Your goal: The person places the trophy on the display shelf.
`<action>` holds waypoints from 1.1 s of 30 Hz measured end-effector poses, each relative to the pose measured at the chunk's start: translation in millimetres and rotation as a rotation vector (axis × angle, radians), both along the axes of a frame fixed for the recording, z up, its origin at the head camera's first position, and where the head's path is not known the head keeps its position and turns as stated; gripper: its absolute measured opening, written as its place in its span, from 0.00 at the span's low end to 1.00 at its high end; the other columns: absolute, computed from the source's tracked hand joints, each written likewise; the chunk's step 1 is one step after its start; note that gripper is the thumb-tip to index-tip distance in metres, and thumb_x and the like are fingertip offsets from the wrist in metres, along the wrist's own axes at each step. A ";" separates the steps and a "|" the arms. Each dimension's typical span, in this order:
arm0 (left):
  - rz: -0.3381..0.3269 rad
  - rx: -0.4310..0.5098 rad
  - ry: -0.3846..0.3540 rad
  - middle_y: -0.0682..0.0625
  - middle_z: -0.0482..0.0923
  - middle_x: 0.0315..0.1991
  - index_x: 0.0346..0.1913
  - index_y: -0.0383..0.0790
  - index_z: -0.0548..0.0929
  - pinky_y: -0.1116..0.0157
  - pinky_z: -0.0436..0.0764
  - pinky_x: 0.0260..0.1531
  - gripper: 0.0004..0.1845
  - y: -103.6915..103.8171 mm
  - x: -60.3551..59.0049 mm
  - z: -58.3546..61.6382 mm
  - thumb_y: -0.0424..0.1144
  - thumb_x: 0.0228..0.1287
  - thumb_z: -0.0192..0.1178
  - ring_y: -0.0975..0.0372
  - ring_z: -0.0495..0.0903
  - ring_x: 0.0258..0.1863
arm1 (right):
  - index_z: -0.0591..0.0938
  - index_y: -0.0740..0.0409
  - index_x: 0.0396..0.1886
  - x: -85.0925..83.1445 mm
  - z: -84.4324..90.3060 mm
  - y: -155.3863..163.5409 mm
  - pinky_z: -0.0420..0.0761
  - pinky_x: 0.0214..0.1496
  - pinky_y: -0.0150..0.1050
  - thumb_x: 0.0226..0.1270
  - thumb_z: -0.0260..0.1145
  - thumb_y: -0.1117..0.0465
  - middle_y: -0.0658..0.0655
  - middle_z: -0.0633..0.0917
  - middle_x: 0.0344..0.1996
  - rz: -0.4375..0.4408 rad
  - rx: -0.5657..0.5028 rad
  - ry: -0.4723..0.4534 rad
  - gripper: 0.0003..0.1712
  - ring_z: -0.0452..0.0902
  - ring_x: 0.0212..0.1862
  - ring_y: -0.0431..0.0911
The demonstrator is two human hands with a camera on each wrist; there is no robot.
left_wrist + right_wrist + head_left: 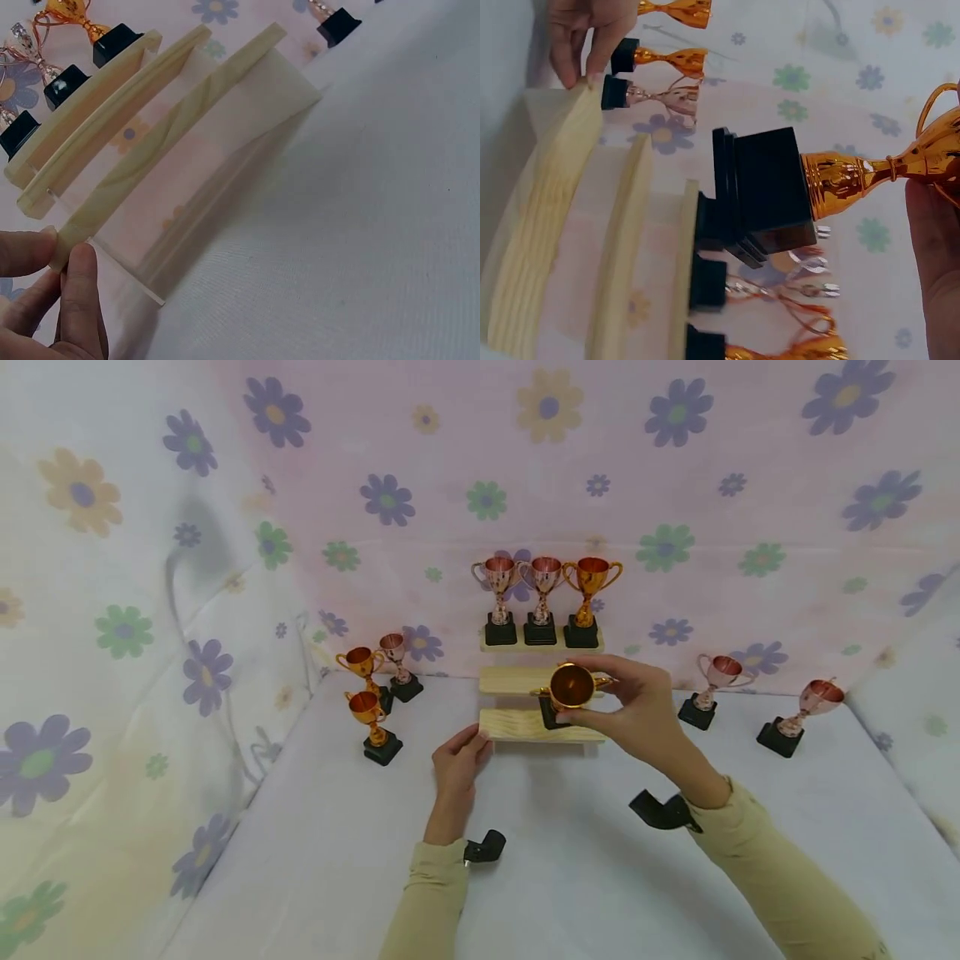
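Observation:
My right hand (645, 714) grips a gold trophy cup (572, 687) by its upper part, above the lower steps of a small wooden tiered stand (517, 724). In the right wrist view the black base of the gold trophy cup (769, 191) hangs apart from the steps. My left hand (456, 768) pinches the left end of the stand's lowest step between thumb and fingers, as the left wrist view of the wooden step (165, 135) shows. On the top step stand two rose-gold trophies (500, 577) and one gold trophy (591, 578).
Left of the stand are two gold trophies (367, 708) and a rose-gold trophy (401, 668). To its right stand two rose-gold trophies (722, 673), well apart. A white cloth (555, 877) covers the table, with flowered fabric (450, 452) behind and at the sides.

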State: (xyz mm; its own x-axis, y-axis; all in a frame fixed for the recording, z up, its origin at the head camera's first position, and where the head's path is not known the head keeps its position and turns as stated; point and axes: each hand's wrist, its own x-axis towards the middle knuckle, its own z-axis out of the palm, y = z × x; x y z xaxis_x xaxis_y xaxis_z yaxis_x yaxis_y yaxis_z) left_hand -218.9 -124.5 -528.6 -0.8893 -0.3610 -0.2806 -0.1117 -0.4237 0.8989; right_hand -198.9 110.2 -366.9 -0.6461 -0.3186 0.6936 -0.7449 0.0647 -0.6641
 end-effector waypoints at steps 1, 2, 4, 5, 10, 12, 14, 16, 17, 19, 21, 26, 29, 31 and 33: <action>0.001 0.001 0.001 0.38 0.84 0.48 0.54 0.25 0.84 0.67 0.88 0.44 0.16 -0.1 -0.2 -0.4 0.24 0.63 0.67 0.62 0.86 0.38 | 0.83 0.72 0.54 -7.7 -0.8 -7.9 0.87 0.50 0.32 0.43 0.82 0.77 0.50 0.88 0.51 -0.002 -0.007 -0.020 0.33 0.84 0.51 0.37; 0.001 0.002 -0.002 0.38 0.84 0.48 0.54 0.26 0.84 0.67 0.88 0.44 0.16 -0.4 -0.4 -0.7 0.24 0.63 0.67 0.62 0.86 0.38 | 0.83 0.72 0.55 -15.3 -2.0 -15.2 0.87 0.50 0.32 0.44 0.81 0.77 0.54 0.88 0.51 -0.004 -0.008 -0.037 0.33 0.84 0.51 0.37; -0.001 0.003 -0.001 0.39 0.84 0.48 0.54 0.25 0.84 0.67 0.88 0.43 0.16 0.1 -0.2 -1.0 0.24 0.63 0.67 0.62 0.86 0.37 | 0.83 0.72 0.56 -31.1 -6.7 -27.7 0.87 0.50 0.33 0.45 0.80 0.79 0.63 0.87 0.51 -0.006 -0.023 -0.086 0.33 0.84 0.51 0.37; -0.004 0.006 -0.001 0.39 0.84 0.47 0.54 0.25 0.84 0.67 0.88 0.43 0.16 0.8 -0.1 -1.1 0.24 0.63 0.67 0.62 0.86 0.37 | 0.83 0.71 0.57 -38.6 -9.8 -32.6 0.87 0.51 0.33 0.47 0.79 0.79 0.66 0.86 0.51 -0.010 -0.032 -0.117 0.33 0.84 0.51 0.37; -0.004 0.011 0.003 0.38 0.84 0.47 0.55 0.23 0.83 0.67 0.88 0.42 0.16 2.2 1.4 -0.1 0.23 0.64 0.66 0.62 0.86 0.36 | 0.83 0.67 0.59 -74.6 -26.8 -51.1 0.87 0.49 0.33 0.55 0.78 0.74 0.67 0.85 0.51 -0.064 -0.036 -0.260 0.29 0.84 0.48 0.38; -0.005 0.007 -0.009 0.39 0.84 0.47 0.55 0.24 0.83 0.68 0.88 0.43 0.16 1.7 2.3 1.0 0.24 0.64 0.66 0.62 0.86 0.37 | 0.83 0.66 0.59 -84.8 -30.7 -57.1 0.88 0.49 0.33 0.57 0.77 0.72 0.66 0.86 0.51 -0.075 -0.023 -0.294 0.28 0.84 0.48 0.40; -0.009 0.000 -0.016 0.39 0.84 0.48 0.55 0.25 0.84 0.67 0.88 0.43 0.16 0.7 2.8 2.3 0.24 0.64 0.66 0.62 0.85 0.37 | 0.83 0.64 0.60 -93.4 -32.3 -63.2 0.88 0.48 0.33 0.59 0.77 0.70 0.65 0.86 0.50 -0.080 -0.010 -0.305 0.28 0.84 0.47 0.41; -0.016 -0.010 -0.018 0.38 0.83 0.48 0.55 0.25 0.84 0.68 0.88 0.43 0.16 0.0 3.3 4.3 0.25 0.65 0.65 0.62 0.85 0.38 | 0.83 0.63 0.61 -100.5 -32.2 -69.0 0.87 0.43 0.30 0.59 0.78 0.67 0.64 0.87 0.50 -0.094 0.002 -0.295 0.28 0.84 0.42 0.40; -0.016 -0.015 -0.016 0.38 0.83 0.49 0.55 0.25 0.84 0.68 0.88 0.43 0.16 -0.3 3.6 5.0 0.25 0.65 0.65 0.62 0.85 0.38 | 0.83 0.62 0.61 -103.8 -31.8 -71.7 0.85 0.40 0.28 0.59 0.78 0.66 0.64 0.88 0.49 -0.102 0.010 -0.287 0.28 0.83 0.39 0.38; -0.017 -0.022 -0.012 0.37 0.83 0.49 0.55 0.25 0.84 0.68 0.88 0.43 0.16 -0.6 3.9 6.8 0.25 0.65 0.65 0.62 0.85 0.39 | 0.84 0.60 0.61 -110.3 -31.3 -76.3 0.77 0.28 0.26 0.59 0.79 0.64 0.62 0.89 0.48 -0.121 0.015 -0.280 0.28 0.75 0.26 0.35; -0.018 -0.026 -0.007 0.37 0.83 0.50 0.55 0.25 0.83 0.68 0.88 0.44 0.16 -0.3 4.1 8.2 0.25 0.66 0.65 0.61 0.85 0.39 | 0.85 0.58 0.60 -115.2 -30.4 -79.6 0.66 0.21 0.28 0.59 0.79 0.63 0.60 0.90 0.44 -0.136 0.011 -0.278 0.28 0.64 0.18 0.35; -0.037 -0.023 -0.015 0.35 0.81 0.53 0.57 0.25 0.82 0.65 0.87 0.50 0.17 -0.2 3.8 8.7 0.25 0.67 0.64 0.60 0.85 0.42 | 0.85 0.60 0.59 -120.6 -29.5 -83.6 0.57 0.16 0.29 0.58 0.79 0.65 0.49 0.80 0.18 -0.144 -0.029 -0.292 0.27 0.52 0.13 0.37; -0.046 -0.024 -0.026 0.35 0.81 0.55 0.58 0.26 0.82 0.63 0.86 0.52 0.17 -0.9 3.6 8.3 0.26 0.67 0.64 0.59 0.85 0.43 | 0.84 0.65 0.59 -118.6 -27.1 -86.4 0.57 0.17 0.28 0.58 0.78 0.68 0.45 0.73 0.14 -0.136 -0.064 -0.298 0.27 0.53 0.14 0.37; -0.051 -0.025 -0.031 0.35 0.81 0.55 0.58 0.27 0.82 0.62 0.86 0.53 0.17 -1.5 3.6 8.0 0.26 0.67 0.64 0.59 0.85 0.44 | 0.83 0.68 0.58 -112.4 -21.8 -89.3 0.59 0.17 0.27 0.58 0.77 0.70 0.49 0.74 0.13 -0.138 -0.087 -0.290 0.27 0.55 0.14 0.36; -0.052 -0.024 -0.027 0.35 0.81 0.54 0.57 0.27 0.83 0.62 0.86 0.53 0.17 -2.6 3.8 8.0 0.26 0.67 0.65 0.59 0.85 0.43 | 0.83 0.71 0.57 -105.4 -17.0 -93.3 0.62 0.18 0.27 0.58 0.77 0.72 0.57 0.83 0.20 -0.141 -0.111 -0.278 0.26 0.60 0.16 0.35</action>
